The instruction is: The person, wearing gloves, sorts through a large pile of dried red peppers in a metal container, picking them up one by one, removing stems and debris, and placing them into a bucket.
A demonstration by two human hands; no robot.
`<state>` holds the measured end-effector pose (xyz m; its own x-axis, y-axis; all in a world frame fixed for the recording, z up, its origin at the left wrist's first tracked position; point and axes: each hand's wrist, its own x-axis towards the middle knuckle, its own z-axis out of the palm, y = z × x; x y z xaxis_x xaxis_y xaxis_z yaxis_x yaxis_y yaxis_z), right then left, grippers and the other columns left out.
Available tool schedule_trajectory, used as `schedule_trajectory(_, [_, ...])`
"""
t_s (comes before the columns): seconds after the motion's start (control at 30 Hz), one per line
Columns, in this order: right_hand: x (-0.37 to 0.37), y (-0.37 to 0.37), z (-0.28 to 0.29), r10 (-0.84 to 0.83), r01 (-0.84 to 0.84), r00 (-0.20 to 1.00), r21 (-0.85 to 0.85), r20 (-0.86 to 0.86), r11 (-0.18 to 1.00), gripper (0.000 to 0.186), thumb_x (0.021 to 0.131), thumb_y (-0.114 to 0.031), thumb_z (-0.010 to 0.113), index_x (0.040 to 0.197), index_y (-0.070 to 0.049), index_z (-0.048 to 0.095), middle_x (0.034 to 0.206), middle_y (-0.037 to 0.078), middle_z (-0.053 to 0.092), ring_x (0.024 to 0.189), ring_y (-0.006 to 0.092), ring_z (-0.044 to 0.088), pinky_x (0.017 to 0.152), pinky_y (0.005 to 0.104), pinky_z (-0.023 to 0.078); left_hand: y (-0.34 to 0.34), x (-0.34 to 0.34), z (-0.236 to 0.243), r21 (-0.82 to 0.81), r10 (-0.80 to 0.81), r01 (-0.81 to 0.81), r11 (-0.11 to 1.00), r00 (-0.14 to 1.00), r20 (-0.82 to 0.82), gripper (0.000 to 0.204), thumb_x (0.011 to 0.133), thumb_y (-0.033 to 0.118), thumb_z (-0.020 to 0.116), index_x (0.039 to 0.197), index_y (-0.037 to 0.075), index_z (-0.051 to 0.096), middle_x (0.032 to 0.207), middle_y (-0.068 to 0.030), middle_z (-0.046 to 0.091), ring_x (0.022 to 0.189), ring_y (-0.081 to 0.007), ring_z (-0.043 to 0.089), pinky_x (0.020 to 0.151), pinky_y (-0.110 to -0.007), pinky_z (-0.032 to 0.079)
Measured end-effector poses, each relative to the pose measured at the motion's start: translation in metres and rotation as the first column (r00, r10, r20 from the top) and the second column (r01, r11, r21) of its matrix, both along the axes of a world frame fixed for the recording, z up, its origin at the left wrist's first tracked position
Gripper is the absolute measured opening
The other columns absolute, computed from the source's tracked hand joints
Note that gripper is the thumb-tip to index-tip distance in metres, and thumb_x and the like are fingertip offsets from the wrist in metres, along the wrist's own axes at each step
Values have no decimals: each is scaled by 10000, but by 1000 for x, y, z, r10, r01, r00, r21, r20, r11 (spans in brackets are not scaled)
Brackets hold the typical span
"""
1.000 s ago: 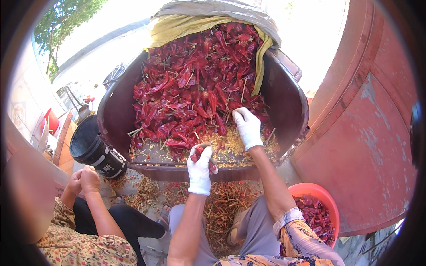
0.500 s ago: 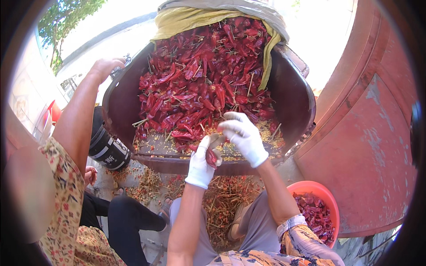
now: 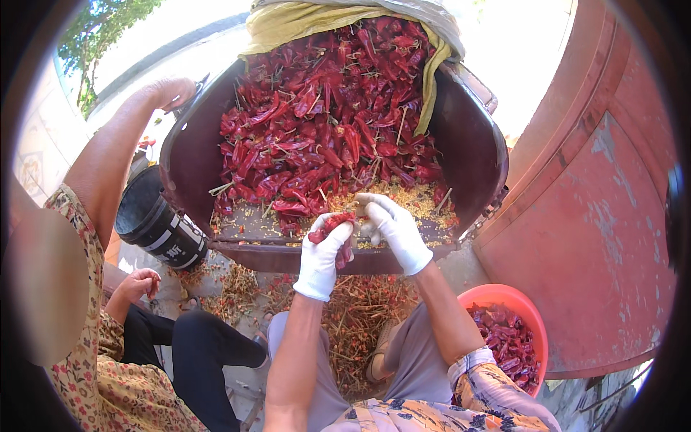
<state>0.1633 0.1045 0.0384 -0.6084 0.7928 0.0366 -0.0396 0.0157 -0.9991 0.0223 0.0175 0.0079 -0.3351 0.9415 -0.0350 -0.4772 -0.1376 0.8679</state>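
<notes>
My left hand [image 3: 322, 253], in a white glove, is closed around a dried red chili pepper [image 3: 333, 223] over the front edge of a dark red metal cart tray [image 3: 471, 144]. Close against its right side, my right hand [image 3: 400, 236], gloved too, has its fingers curled at the pepper's end. Whatever those fingers pinch is too small to make out. Beyond both hands, a big heap of dried red chilies [image 3: 309, 144] spreads across the tray, with loose yellow seeds [image 3: 403, 198] along its near edge.
A yellow sack [image 3: 309, 32] drapes over the heap's far end. At right stands an orange basin [image 3: 541, 338] holding chilies, beside a red metal panel [image 3: 576, 259]. Left are a black bucket [image 3: 147, 223] and a co-worker's hand [image 3: 140, 284]. Stem litter [image 3: 360, 317] covers the ground below.
My right hand has come down beside my left, which has lifted the pepper slightly. The co-worker's lower hand shows more fully, and the bucket is less hidden by their arm.
</notes>
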Motion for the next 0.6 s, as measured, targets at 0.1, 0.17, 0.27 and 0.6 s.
schedule_trajectory(0.1, [-4, 1, -14, 14, -13, 1000, 268, -1, 963, 291, 946, -212, 601, 1192, -61, 638, 1050, 22, 623, 852, 92, 598, 726, 244, 477, 3, 1, -8, 0, -6, 6, 1000, 1000, 4, 178, 904, 146, 644, 1050, 63, 586, 819, -26, 631, 635, -99, 593, 507, -241, 492])
schedule_trajectory(0.17, [-5, 2, -16, 55, -28, 997, 413, -52, 910, 232, 923, -167, 641, 1114, -40, 676, 1028, 33, 586, 907, 102, 589, 812, 267, 469, 4, 3, -8, -37, -4, 4, 999, 1000, 0, 194, 902, 117, 617, 1072, 38, 567, 798, -45, 627, 633, -120, 604, 532, -264, 528])
schedule_trajectory(0.27, [-1, -5, -6, 102, -91, 992, 126, -78, 988, 223, 914, -142, 643, 1108, -36, 676, 1005, 39, 579, 942, 112, 586, 832, 285, 466, 0, 6, -1, -60, -31, 29, 998, 999, -25, 197, 894, 100, 594, 1075, 32, 558, 780, -56, 624, 606, -119, 595, 512, -253, 507])
schedule_trajectory(0.6, [1, -3, -11, 126, -123, 990, 52, -69, 991, 154, 892, -118, 666, 1020, -34, 672, 918, -8, 601, 811, 67, 556, 753, 233, 465, -10, 7, 10, -38, -237, 245, 969, 960, 152, 112, 879, 134, 606, 967, 77, 568, 691, 0, 559, 481, -80, 501, 430, -221, 374])
